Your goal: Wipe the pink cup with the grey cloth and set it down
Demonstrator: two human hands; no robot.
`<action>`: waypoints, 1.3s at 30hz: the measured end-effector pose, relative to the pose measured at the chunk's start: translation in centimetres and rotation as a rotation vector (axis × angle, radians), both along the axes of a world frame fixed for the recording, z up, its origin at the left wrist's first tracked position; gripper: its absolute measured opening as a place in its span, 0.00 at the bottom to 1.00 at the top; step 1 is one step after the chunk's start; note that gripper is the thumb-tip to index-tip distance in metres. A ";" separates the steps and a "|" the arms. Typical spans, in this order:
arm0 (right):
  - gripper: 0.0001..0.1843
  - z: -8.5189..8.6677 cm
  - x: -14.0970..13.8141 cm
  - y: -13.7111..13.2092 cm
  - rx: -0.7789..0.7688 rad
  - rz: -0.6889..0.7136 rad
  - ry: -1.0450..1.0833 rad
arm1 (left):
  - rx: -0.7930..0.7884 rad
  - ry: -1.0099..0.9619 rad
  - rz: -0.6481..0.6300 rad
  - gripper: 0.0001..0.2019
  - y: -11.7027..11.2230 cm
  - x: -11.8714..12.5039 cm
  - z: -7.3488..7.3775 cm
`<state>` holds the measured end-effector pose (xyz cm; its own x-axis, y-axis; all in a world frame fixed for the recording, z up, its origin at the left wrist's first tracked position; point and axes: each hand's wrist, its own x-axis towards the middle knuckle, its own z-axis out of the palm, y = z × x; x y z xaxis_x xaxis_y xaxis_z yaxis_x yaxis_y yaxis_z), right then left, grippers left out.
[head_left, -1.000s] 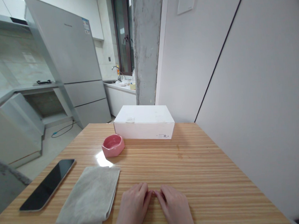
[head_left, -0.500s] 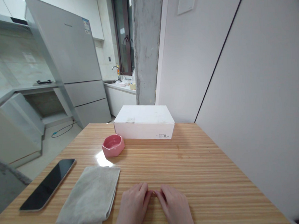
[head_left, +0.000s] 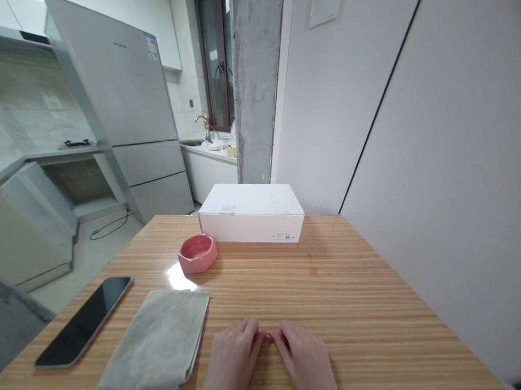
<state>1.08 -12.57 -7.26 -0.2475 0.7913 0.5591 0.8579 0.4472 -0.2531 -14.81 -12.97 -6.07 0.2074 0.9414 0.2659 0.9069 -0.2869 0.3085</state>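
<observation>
Side by side on the wooden table rest my left hand [head_left: 234, 353] and my right hand [head_left: 302, 353], near its front edge. The fingers of both are curled and closed, and the thumb tips almost meet in the middle. I see nothing held in either one, though the undersides of the fingers are hidden. Left of my left hand lies a folded grey cloth [head_left: 157, 343], apart from it. Farther off stands a pink bowl [head_left: 198, 253] with angular sides, its inside looking bare.
A black-screened smartphone [head_left: 84, 323] lies at the table's left edge. At the far end sits a closed white box [head_left: 251, 224]. A white wall [head_left: 442, 168] runs along the right. Behind the table are a fridge [head_left: 119, 92] and a concrete pillar [head_left: 259, 84].
</observation>
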 end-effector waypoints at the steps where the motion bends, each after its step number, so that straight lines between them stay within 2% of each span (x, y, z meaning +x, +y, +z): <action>1: 0.27 0.0 0.0 0.0 0.003 -0.001 -0.002 | 0.005 0.000 0.000 0.07 0.0 0.0 0.0; 39: 0.27 0.0 0.0 0.1 0.022 -0.007 -0.026 | -0.074 0.001 0.003 0.08 -0.1 0.1 0.2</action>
